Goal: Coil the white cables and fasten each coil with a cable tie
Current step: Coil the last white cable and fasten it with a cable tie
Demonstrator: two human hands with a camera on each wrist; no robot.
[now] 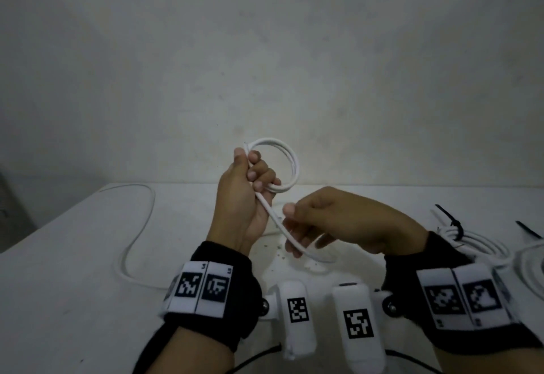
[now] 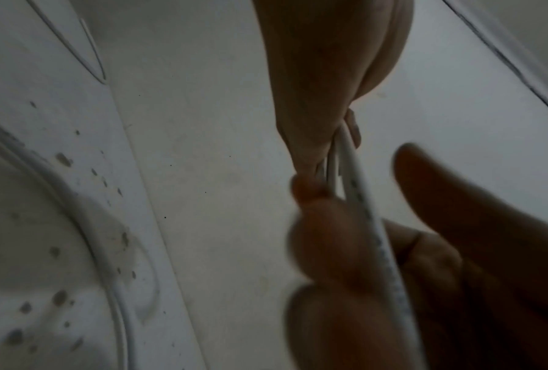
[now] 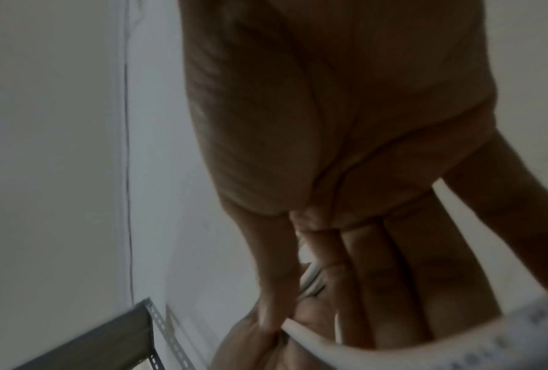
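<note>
**Smooth plastic on a scuffed matt top**

The white cable (image 1: 290,164) is showing a smooth, slightly glossy plastic sheath. The white table (image 1: 73,256) is looking matt and speckled. At 3 o'clock, a black cable tie (image 1: 454,223) is reading as thin plastic. The wrist bands (image 1: 203,288) are looking like soft cloth.
</note>
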